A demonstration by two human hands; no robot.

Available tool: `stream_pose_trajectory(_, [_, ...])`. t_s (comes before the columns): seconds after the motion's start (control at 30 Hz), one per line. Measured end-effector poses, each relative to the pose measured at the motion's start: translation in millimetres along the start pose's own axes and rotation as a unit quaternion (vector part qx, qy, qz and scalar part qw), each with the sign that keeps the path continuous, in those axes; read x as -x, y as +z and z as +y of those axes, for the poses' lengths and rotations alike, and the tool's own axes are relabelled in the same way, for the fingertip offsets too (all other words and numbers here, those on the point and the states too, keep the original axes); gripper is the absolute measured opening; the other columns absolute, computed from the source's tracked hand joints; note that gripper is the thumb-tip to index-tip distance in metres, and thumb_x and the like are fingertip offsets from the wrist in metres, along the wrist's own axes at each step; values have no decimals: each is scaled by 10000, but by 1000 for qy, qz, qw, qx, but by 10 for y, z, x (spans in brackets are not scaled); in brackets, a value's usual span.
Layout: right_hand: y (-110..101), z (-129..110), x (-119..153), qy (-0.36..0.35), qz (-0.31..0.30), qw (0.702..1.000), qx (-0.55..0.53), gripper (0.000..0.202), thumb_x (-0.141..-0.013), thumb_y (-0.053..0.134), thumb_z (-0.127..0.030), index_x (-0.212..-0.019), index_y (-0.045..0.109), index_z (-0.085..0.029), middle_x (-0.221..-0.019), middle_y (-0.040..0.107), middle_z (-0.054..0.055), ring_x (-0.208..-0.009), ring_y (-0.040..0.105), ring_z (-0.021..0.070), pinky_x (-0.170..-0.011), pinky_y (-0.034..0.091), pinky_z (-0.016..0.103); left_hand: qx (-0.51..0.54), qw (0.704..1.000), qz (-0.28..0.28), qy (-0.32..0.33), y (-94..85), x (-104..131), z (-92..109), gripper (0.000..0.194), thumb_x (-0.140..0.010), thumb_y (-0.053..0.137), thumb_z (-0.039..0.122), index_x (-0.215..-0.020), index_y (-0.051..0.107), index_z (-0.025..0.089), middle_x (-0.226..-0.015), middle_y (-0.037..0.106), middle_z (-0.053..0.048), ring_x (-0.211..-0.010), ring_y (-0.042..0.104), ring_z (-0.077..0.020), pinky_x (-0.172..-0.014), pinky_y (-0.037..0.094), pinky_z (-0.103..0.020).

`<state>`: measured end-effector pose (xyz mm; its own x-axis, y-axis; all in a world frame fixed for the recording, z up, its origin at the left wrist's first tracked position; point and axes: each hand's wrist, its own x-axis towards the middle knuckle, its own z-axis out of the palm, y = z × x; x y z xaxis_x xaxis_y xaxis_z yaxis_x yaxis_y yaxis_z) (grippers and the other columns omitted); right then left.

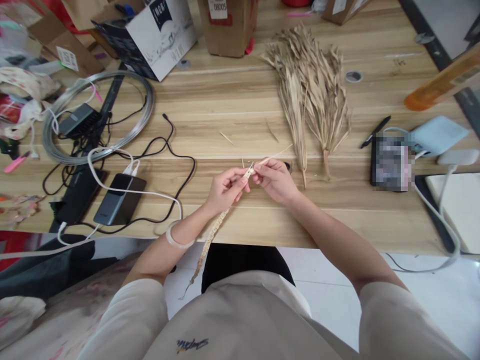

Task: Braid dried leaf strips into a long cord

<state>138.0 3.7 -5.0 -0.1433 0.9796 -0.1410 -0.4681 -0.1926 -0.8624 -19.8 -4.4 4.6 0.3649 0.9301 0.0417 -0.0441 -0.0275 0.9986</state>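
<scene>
1 plaited strip (215, 229), pale, knobbly; top end betw. L hand (227, 190) & R hand (275, 181) above front part of bench (225, 107); rest slants down L past bench edge, ending in thin, wire-like tip. Risks (judged): fine strand (279, 152) may snap or split if bent or tugged hard, as it looks dry; plait may slacken at top if either grip eases; hanging length may catch on bench edge if strip is drawn up askew. Hands: L narrow, thumb & fingertips pinching strip nr. its top end; R also narrow, thumb & index fingertip pinched at the very top, strand sticking out past them to upper R. Both sets of fingertips just beside each other; exact contact too small to tell. Nearby: 2 bundles of dried leaves (326, 110) beyond R hand, stems twd. bench front; few loose slivers (226, 138) on bench; 1 wire coil (150, 105) & 1 dark block (114, 207) w/ white leads, L side, well apart from strip.
</scene>
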Motion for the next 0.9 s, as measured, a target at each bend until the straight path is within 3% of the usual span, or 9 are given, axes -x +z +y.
stream_pose_trajectory(0.13, [5,-32,1,74,-8,995,-62,216,-646,762,-304,-661,608,-153,-616,629,-19,-517,529,52,-482,440,179,38,999,-15,-16,-1,-22,11,315,-784,647,382,-976,614,134,-609,631,7,-358,449,-26,-346,336,-166])
stream_pose_trajectory(0.27, [3,-14,2,49,-1,997,-56,217,-636,776,-286,-652,612,-144,-594,648,-11,-512,561,62,-480,447,179,77,994,-22,-81,-3,-61,36,312,-755,669,397,-904,579,137,-636,631,8,-333,445,-27,-310,306,-163])
stream_pose_trajectory(0.4, [8,20,4,16,-2,1000,-6,239,-629,783,-325,-676,619,-157,-624,682,7,-516,596,89,-492,473,210,50,991,8,-122,2,-83,58,322,-783,612,469,-797,529,158,-529,567,55,-254,352,-10,-254,199,-145])
stream_pose_trajectory(0.57, [31,29,7,1,-12,1000,18,264,-657,756,-387,-679,627,-158,-601,673,8,-508,605,103,-492,483,226,7,992,32,-122,8,-84,56,350,-790,592,494,-706,486,171,-424,500,80,-226,333,-18,-234,173,-138])
stream_pose_trajectory(0.9, [49,51,15,-21,26,998,53,321,-644,756,-429,-627,577,-163,-556,640,-4,-449,545,83,-434,434,210,2,996,11,-89,11,-73,23,359,-781,601,499,-724,503,158,-434,506,80,-230,342,-17,-235,191,-140])
